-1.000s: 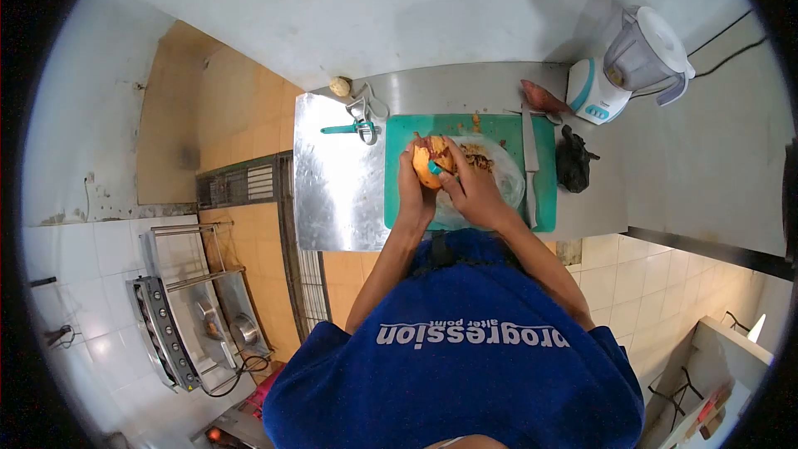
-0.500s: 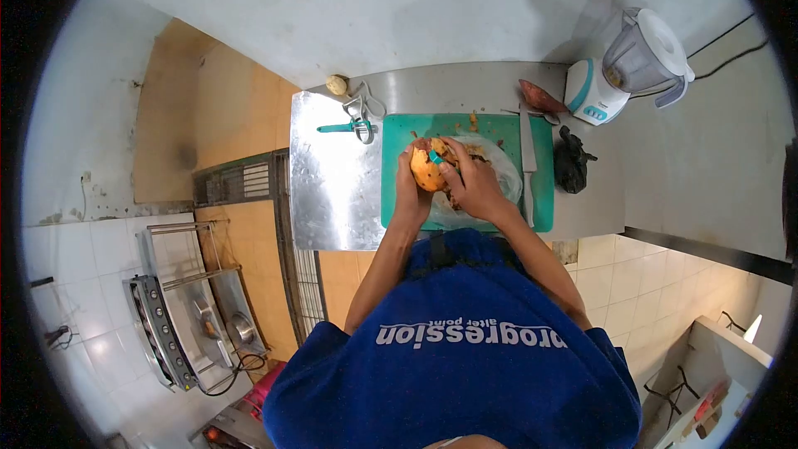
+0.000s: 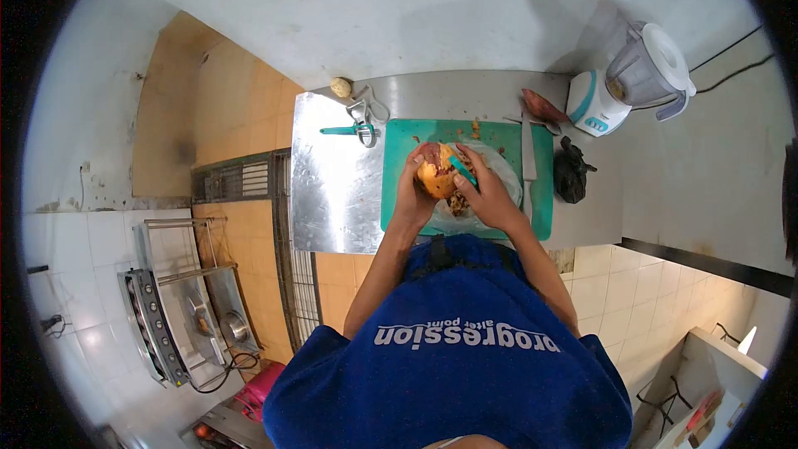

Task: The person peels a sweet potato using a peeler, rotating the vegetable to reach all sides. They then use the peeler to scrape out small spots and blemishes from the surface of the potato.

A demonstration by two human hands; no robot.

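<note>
My left hand (image 3: 413,197) is wrapped around a partly peeled sweet potato (image 3: 433,179), orange flesh with some reddish-brown skin on its upper part. A teal-handled peeler (image 3: 463,170) is gripped in my right hand (image 3: 492,198), close against the sweet potato's right side; its blade is hard to make out. Both hands are above a green cutting board (image 3: 401,131). Under them lies a clear plastic bag (image 3: 509,176) with dark and orange peelings (image 3: 457,204) on it.
A knife (image 3: 528,150) lies along the board's right side, with a black plastic bag (image 3: 572,170) beyond it. Behind are a reddish sweet potato (image 3: 544,106) and a blender (image 3: 603,104). Another teal-handled tool (image 3: 337,130) and a pale round item (image 3: 341,87) sit at left.
The sweet potato has turned in my left hand, showing more reddish skin on top. My right hand has shifted slightly right and down, and more of the peeler's handle shows.
</note>
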